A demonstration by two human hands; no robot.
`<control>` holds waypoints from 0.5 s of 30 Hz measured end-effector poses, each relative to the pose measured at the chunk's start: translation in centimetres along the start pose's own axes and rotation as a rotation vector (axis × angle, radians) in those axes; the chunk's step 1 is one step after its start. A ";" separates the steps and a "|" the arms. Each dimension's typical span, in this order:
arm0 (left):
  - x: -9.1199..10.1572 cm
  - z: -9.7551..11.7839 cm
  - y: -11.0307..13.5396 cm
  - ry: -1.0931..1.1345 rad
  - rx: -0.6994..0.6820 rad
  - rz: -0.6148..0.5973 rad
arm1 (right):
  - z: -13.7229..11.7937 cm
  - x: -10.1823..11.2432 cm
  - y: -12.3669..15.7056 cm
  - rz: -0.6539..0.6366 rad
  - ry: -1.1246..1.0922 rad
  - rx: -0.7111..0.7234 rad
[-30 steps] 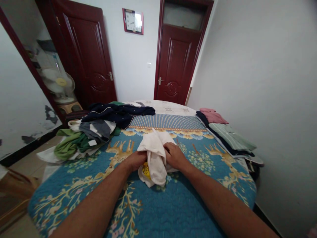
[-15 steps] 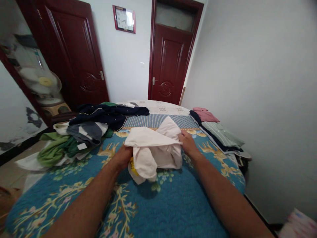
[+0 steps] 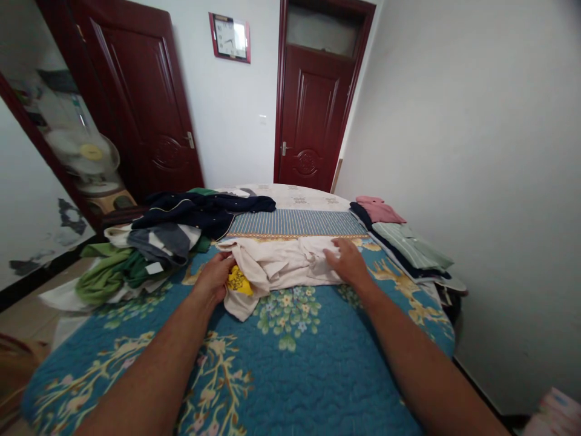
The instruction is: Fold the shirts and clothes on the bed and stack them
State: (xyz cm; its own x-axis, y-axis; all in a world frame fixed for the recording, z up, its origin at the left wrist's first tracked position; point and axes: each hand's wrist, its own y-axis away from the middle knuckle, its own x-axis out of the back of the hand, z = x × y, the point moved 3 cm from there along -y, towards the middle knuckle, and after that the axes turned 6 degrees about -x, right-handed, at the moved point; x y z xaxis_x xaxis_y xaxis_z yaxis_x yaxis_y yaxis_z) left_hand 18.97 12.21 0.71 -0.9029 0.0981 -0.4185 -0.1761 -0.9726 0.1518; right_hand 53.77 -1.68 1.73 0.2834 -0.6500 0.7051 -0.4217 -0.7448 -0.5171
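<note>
Our left hand (image 3: 212,277) pinches the cloth (image 3: 285,268) at mid-frame while our right hand (image 3: 350,261), its grip spread loose, is over the right end, so a one-sided tug could crease it.

A cream-coloured, soft fabric garment (image 3: 290,263) lies on a teal quilted cloth cover with a floral print (image 3: 327,369). It is bunched into a long, low strip running left to right, its surface creased and its layers overlapping. At the left end a loose flap hangs toward the near side, and beside it a bright yellow patch with dark markings (image 3: 239,281) shows between the folds.
</note>
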 end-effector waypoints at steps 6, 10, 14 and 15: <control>-0.4 0.8 0.6 0.006 0.007 -0.070 | -4.6 -4.9 1.6 -0.236 0.223 -0.035; 0.6 1.6 -0.1 0.045 -0.053 0.036 | -0.3 -3.2 -1.8 -0.102 -0.131 -0.247; 2.5 2.3 -1.3 0.035 -0.112 0.196 | 7.6 1.2 -3.3 0.386 -0.685 -0.764; 2.9 2.5 -1.5 0.032 -0.117 0.228 | 9.0 2.1 -3.3 0.464 -0.734 -0.835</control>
State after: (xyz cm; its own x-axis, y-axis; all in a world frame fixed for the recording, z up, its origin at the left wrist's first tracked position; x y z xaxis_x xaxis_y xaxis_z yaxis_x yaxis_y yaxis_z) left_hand 15.68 14.52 1.49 -0.9010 -0.1309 -0.4136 0.0784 -0.9868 0.1416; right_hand 63.50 -1.94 0.49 0.2655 -0.9629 -0.0489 -0.9637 -0.2666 0.0163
